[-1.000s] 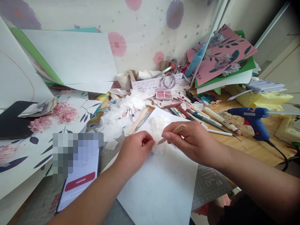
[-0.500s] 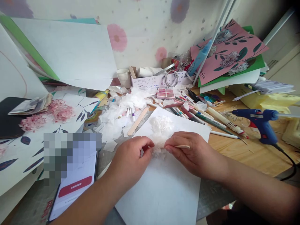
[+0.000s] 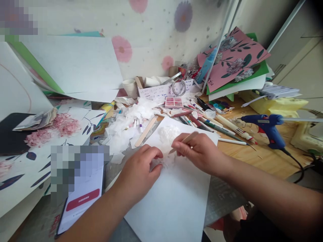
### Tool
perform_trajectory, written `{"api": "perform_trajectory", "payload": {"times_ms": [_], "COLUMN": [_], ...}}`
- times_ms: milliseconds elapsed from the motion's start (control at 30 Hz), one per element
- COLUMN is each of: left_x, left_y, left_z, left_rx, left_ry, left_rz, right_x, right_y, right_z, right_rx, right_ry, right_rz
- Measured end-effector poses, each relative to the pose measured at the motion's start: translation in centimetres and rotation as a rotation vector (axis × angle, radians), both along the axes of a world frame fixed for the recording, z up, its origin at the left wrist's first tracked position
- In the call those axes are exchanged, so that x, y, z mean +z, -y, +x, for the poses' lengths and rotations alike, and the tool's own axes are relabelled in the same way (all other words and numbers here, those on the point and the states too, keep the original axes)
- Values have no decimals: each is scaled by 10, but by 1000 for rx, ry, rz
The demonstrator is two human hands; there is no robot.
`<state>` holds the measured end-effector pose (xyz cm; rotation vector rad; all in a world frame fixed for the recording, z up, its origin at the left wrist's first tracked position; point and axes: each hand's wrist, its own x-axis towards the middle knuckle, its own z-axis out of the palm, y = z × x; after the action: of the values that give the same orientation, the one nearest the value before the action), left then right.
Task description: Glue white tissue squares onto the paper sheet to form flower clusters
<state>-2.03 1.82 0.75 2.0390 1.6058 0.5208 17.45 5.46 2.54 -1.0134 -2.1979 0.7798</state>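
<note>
My right hand is closed around a thin wooden craft stick, its pointed lower end over the white tissue-paper tufts. My left hand rests at the left of these tufts, thumb and forefinger apart with nothing visible between them. A white ruffled tissue-paper flower sits on a white sheet of paper. Nearer to me, a second tuft of white tissue lies between my two hands; my right fingers partly cover the area between both tufts.
Torn white tissue scraps and a flat wooden stick lie beyond my left hand. Pens and brushes spread behind my right hand. A blue glue gun stands at the right, a phone at the left.
My left thumb and forefinger have parted from the near tuft. The stick in my right hand has tipped up from nearly level to a slant. The camera view has shifted slightly.
</note>
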Motion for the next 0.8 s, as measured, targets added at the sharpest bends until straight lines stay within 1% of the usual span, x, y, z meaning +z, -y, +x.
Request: {"api": "perform_trajectory", "payload": {"times_ms": [67,133,233,400,533,633,800], "left_x": [0,1,2,1,1,3,8], "left_y": [0,0,0,1,3,5,9], "left_z": [0,1,1,-1,-1,0,3], "left_rx": [4,10,15,25,-62,-130,-189], "left_ry": [0,5,1,-30,-72,-151,-241], "left_rz": [-4,-5,0,46,49,36,36], "right_x": [6,8,7,4,6,6,3], "right_y": [0,1,4,4,1,-1,-1], "right_z": [4,6,7,2,1,2,3], "right_rx": [-57,-93,-87,-73,-108,-146,-142], "right_ry": [-60,-75,-55,-154,-246,-324,-344], "right_rz": [-30,-55,-66,-122,-189,-257,-304]}}
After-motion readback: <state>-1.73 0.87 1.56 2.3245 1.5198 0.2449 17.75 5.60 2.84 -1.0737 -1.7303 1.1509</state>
